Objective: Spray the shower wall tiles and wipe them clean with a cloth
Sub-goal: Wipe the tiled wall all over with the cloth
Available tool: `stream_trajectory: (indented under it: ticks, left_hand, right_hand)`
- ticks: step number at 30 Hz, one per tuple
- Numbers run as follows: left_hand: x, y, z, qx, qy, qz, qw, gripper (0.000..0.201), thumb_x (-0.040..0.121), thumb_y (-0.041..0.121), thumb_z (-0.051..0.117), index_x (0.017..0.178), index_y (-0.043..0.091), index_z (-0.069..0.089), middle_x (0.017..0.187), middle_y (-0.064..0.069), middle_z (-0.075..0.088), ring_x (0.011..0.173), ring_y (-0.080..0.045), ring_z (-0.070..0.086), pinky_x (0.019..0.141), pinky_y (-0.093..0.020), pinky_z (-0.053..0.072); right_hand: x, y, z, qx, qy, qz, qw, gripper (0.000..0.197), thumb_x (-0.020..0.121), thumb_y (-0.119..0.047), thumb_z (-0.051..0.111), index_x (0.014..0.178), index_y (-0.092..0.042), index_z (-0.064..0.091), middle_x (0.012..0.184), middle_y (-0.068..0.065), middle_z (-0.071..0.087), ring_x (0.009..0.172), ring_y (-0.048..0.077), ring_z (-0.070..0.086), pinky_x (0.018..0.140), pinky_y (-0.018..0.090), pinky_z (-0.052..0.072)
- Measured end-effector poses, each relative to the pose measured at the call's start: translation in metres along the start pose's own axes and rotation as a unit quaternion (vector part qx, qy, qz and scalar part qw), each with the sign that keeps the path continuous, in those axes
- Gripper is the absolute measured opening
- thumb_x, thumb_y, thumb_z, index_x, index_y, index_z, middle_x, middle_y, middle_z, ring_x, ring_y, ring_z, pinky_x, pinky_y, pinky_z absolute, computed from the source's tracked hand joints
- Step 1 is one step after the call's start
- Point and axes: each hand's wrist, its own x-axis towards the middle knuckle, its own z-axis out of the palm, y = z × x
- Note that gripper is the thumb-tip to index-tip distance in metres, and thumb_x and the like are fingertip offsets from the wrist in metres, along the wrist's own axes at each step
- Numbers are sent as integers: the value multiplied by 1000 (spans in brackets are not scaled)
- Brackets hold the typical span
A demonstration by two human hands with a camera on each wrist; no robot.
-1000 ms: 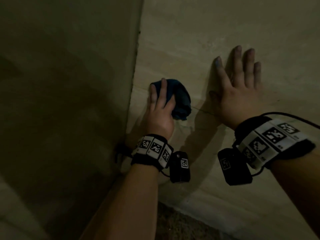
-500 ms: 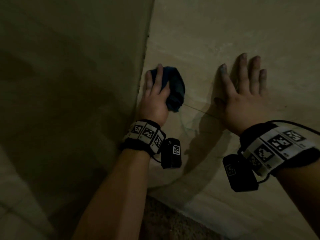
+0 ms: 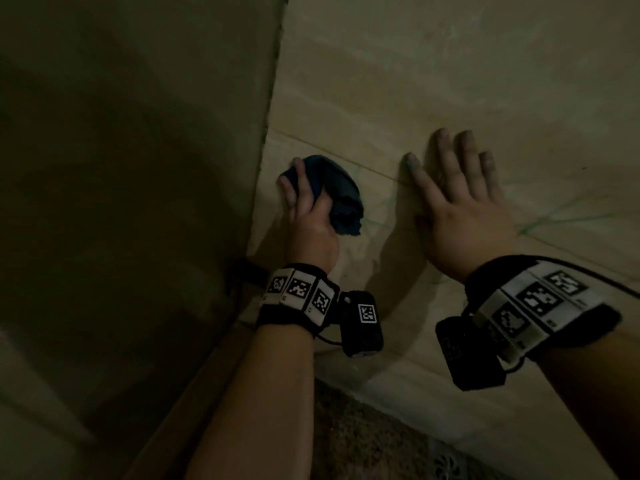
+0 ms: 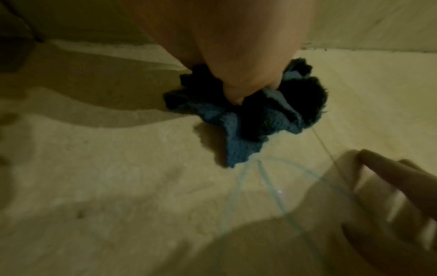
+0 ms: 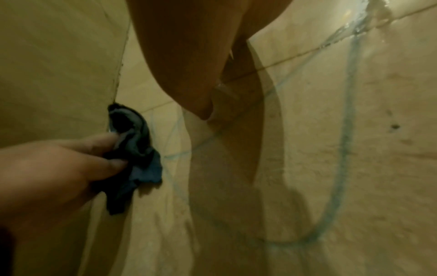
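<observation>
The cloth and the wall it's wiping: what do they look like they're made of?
Cloth: dark blue knitted or terry-like fabric, soft; looped texture and fuzzy edges show, bunched in the left hand.
Wall tiles: beige ceramic or stone-look, smooth with slight sheen; thin grout lines and wet bluish streaks show. Exact material unclear.

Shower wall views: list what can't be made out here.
- Spray bottle: in no view.
- Side of the blue cloth against the tile: hidden by its own folds and the left hand.
- Right hand palm: pressed flat to the wall, unseen.
- Floor drain: cut by head view's bottom edge, dark.
</observation>
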Motion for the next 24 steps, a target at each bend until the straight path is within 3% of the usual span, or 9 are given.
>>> stream_trajectory:
  ticks: [3, 7, 11, 14, 20, 24]
  left_hand:
    - [0, 6, 4, -18, 2, -13, 1000, 38, 91, -10, 35, 117, 4, 59, 158, -14, -6, 143, -38, -15, 114, -35, -10]
    - [7, 26, 1, 14, -13, -44, 999, 47, 92, -8, 34, 130, 13, 51, 157, -6, -18, 142, -32, -23, 114, -33, -11]
    - [13, 39, 3, 46, -24, 10, 999, 50, 90, -8, 38, 132, 17, 49, 157, -7, -20, 141, -34, -24, 113, -35, -11]
    - [10, 45, 9, 67, -42, 51, 996, 48, 90, -7, 40, 130, 18, 50, 157, -7, -19, 141, -35, -24, 116, -41, -3]
    - [-27, 40, 32, 133, -99, 136, 977, 50, 87, 0, 53, 133, 20, 51, 148, 4, -22, 142, -37, -18, 116, -54, 12]
    - [-37, 35, 37, 147, -111, 141, 973, 48, 84, 0, 57, 129, 18, 55, 149, 2, -18, 142, -38, -14, 115, -56, 13]
  right_hand:
    - [-5, 2, -3, 13, 30, 22, 999, 77, 85, -21, 64, 149, -17, 22, 157, 17, 8, 144, 34, 3, 115, 43, -1]
    - [-17, 12, -7, 11, 20, 70, 997, 76, 89, -30, 58, 151, -22, 14, 157, 16, -2, 144, 33, -6, 115, 45, -4]
    - [-18, 36, -17, -31, 9, 86, 996, 74, 93, -35, 52, 151, -28, 6, 158, 11, -9, 144, 32, -12, 113, 54, -8]
    - [-17, 44, -17, -48, 11, 74, 996, 72, 95, -38, 47, 150, -30, 2, 158, 8, -12, 144, 29, -14, 113, 52, -11]
    - [-30, 40, -1, -33, 47, 74, 996, 73, 93, -36, 55, 151, -25, 12, 158, 13, 0, 144, 34, -3, 113, 51, -4]
    - [-42, 45, 1, -43, 58, 64, 995, 70, 91, -36, 54, 150, -23, 17, 158, 12, 6, 144, 31, 2, 113, 41, -9]
